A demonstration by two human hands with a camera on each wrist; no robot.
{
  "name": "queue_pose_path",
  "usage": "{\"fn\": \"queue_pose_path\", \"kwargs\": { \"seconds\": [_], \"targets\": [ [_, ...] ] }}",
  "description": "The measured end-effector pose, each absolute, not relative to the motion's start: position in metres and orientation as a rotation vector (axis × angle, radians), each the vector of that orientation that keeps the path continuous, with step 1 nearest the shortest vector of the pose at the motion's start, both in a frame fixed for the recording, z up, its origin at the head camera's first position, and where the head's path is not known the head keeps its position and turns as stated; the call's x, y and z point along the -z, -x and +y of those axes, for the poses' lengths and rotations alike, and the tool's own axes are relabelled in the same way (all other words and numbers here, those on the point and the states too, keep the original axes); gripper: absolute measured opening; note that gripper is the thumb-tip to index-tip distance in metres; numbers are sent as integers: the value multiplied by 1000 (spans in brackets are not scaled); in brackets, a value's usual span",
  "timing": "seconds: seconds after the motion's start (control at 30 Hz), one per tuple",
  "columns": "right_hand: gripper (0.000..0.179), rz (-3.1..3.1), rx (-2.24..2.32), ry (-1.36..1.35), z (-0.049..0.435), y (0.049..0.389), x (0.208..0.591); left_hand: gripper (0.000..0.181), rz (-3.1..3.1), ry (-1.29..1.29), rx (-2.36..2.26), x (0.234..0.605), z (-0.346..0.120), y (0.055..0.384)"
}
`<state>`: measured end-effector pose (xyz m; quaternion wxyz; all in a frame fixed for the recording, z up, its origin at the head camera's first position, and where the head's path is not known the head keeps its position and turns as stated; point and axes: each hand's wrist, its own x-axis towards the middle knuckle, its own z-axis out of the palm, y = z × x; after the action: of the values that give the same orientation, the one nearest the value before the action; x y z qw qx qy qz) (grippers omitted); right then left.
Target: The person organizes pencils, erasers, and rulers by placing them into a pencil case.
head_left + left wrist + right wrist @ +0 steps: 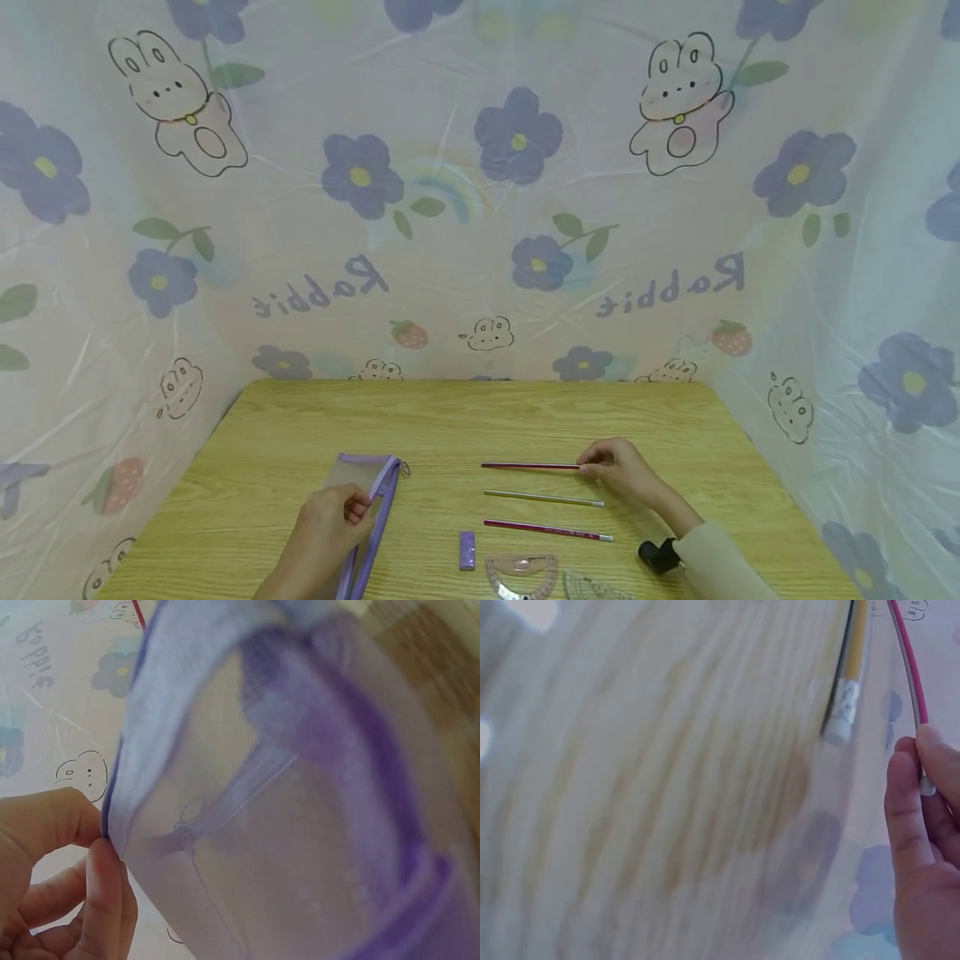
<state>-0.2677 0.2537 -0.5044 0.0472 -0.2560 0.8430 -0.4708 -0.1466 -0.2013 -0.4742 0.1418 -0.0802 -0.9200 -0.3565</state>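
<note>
My left hand (pixel 330 521) pinches the purple-trimmed edge of a see-through mesh pencil case (pixel 347 471) at the left of the table. The case's mouth gapes in the left wrist view, where thumb and forefinger hold the rim (pixel 142 776). Over on the right, my right hand (pixel 622 473) pinches the eraser end of a red pencil (pixel 528 466); the fingers hide part of that end. Nearer me lie a yellow pencil (pixel 542 498) and another red pencil (pixel 546 529), roughly parallel to the held one.
A purple eraser (pixel 467 550) lies below the pencils. Beside it are a clear protractor (pixel 522 575) and a second clear drawing tool (pixel 592 586), cut off by the frame's bottom edge. Patterned curtains (pixel 450 250) surround the wooden table (pixel 435 417) at the back and sides.
</note>
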Motion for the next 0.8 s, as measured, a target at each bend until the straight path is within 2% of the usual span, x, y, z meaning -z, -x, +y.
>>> {"fn": "queue_pose_path", "kwargs": {
  "seconds": [0.8],
  "targets": [
    [14,2537,1505,696,247,246,485,18,-2615,190,1166,473,-205,147]
  ]
}}
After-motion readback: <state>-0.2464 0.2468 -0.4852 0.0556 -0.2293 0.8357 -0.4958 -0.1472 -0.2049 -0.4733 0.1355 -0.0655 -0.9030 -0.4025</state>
